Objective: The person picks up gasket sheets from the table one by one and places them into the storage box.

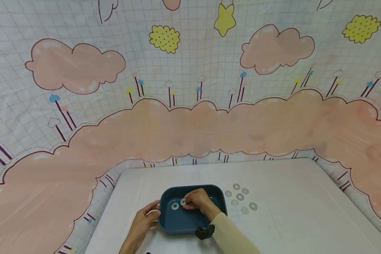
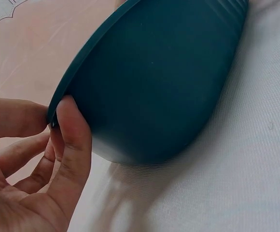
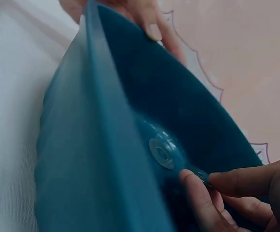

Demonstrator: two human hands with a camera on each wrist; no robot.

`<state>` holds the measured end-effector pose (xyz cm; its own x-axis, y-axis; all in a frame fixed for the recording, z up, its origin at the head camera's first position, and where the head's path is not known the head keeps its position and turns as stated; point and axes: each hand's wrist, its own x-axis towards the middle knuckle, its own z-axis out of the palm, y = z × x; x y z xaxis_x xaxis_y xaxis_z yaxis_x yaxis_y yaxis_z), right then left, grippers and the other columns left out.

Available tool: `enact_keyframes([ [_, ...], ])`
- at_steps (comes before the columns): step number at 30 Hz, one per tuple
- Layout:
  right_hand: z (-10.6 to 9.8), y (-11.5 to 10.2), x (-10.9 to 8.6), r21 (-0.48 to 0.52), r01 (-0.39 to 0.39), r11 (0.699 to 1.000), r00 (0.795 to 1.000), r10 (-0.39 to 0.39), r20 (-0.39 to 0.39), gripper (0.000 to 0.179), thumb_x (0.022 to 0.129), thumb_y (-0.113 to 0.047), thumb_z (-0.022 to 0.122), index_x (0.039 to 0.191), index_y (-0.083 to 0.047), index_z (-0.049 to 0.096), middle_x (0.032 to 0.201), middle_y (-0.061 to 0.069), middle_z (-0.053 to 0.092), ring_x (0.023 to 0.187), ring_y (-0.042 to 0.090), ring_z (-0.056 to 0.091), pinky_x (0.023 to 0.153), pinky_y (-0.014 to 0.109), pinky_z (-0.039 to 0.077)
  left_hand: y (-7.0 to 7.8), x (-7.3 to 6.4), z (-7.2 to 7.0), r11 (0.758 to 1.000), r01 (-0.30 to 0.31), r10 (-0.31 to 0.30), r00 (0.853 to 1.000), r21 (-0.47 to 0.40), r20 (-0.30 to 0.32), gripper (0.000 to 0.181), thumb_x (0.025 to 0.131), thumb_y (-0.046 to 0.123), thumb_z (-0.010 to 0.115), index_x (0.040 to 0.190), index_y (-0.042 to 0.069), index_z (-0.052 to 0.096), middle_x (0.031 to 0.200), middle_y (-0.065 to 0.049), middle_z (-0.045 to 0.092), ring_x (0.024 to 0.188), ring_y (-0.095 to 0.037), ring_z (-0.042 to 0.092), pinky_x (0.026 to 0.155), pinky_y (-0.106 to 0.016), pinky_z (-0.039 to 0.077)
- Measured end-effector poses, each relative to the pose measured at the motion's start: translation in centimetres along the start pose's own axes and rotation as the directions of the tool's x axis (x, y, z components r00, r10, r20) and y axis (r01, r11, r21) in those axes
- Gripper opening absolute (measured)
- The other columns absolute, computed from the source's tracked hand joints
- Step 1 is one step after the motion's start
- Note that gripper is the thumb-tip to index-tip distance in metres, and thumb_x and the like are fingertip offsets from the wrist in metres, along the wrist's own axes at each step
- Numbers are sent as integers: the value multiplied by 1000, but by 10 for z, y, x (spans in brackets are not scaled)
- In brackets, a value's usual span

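A dark blue plastic basin point(image 1: 184, 220) with rounded corners stands on the white tabletop. At its left wall my left hand point(image 1: 143, 220) pinches the rim between thumb and fingers, plain to see in the left wrist view point(image 2: 48, 169). My right hand point(image 1: 198, 200) reaches inside the basin and pinches a flat metal washer point(image 1: 183, 201) just above or at the floor; which of these I cannot tell. Another washer point(image 1: 175, 206) lies flat on the basin floor to the left, also seen in the right wrist view point(image 3: 161, 153).
Several loose washers point(image 1: 240, 197) are scattered on the table to the right of the basin. A black wrist camera point(image 1: 205, 232) on the right sleeve overhangs the basin's front rim. Behind the table hangs a patterned cloth point(image 1: 190, 130) with clouds and stars.
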<state>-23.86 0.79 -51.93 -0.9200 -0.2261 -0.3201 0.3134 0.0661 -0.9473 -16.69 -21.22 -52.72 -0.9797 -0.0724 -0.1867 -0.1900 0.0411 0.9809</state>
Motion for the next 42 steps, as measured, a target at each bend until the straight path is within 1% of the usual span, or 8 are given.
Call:
enact_keyframes([
  [3, 1, 3, 2, -22, -13, 1000, 1000, 12, -13, 17, 82, 9, 63, 99, 10, 68, 84, 21, 71, 60, 14, 70, 58, 25, 58, 0, 0, 0, 1000, 0, 0, 1000, 1, 1, 47, 91, 1, 60, 137, -1, 53, 116, -13, 52, 88, -16, 61, 65, -31, 54],
  [11, 4, 4, 3, -131, -11, 991, 998, 2, -70, 15, 82, 10, 65, 96, 8, 70, 80, 15, 70, 61, 17, 72, 57, 26, 57, 0, -1, 0, 1000, -1, 1, 1000, 0, 2, 47, 90, 1, 60, 137, 0, 53, 117, -13, 53, 88, -15, 61, 64, -31, 54],
  [16, 4, 3, 1, -151, 7, 988, 997, -19, -79, 14, 82, 7, 67, 95, 8, 70, 80, 17, 72, 60, 14, 70, 55, 25, 57, -1, 0, 0, 1000, 7, -7, 1000, 7, 1, 47, 91, 2, 60, 137, 0, 53, 116, -12, 53, 88, -15, 61, 64, -30, 53],
  [22, -1, -1, -4, -198, 34, 980, 993, -56, -106, 16, 83, 3, 67, 98, 8, 71, 79, 14, 72, 63, 17, 71, 56, 26, 57, -3, 1, -1, 1000, 13, -13, 1000, -1, 4, 48, 91, 2, 60, 138, -1, 52, 117, -13, 52, 86, -16, 61, 64, -31, 53],
  [27, -8, -3, -9, -212, 45, 976, 994, -66, -89, 17, 84, 1, 66, 98, 7, 71, 82, 14, 71, 66, 19, 72, 58, 28, 58, -4, 2, -1, 1000, 12, -12, 1000, -4, -1, 48, 91, 2, 60, 138, 0, 52, 117, -12, 52, 85, -15, 61, 64, -31, 53],
  [34, -17, -6, -17, -240, 71, 968, 995, -85, -46, 16, 88, -7, 67, 100, 3, 71, 86, 12, 72, 68, 18, 71, 59, 29, 58, -4, 2, -1, 1000, 17, -17, 1000, -4, -7, 47, 91, 1, 59, 138, 0, 52, 118, -13, 52, 85, -15, 61, 64, -31, 53],
  [38, -21, -11, -24, -214, 105, 971, 993, -113, -27, 19, 88, -9, 69, 102, 3, 69, 88, 13, 73, 71, 20, 72, 60, 31, 59, -3, 2, 0, 1000, 20, -20, 1000, -3, -10, 47, 91, 1, 60, 138, 0, 53, 118, -13, 53, 86, -15, 61, 64, -31, 53],
  [42, -27, -16, -33, -173, 144, 974, 989, -146, -2, 24, 88, -10, 69, 107, 5, 67, 93, 14, 73, 74, 20, 72, 63, 31, 59, -2, 1, 0, 1000, 23, -23, 1000, -8, -5, 48, 91, 1, 59, 138, 0, 52, 118, -13, 52, 85, -15, 61, 64, -30, 53],
])
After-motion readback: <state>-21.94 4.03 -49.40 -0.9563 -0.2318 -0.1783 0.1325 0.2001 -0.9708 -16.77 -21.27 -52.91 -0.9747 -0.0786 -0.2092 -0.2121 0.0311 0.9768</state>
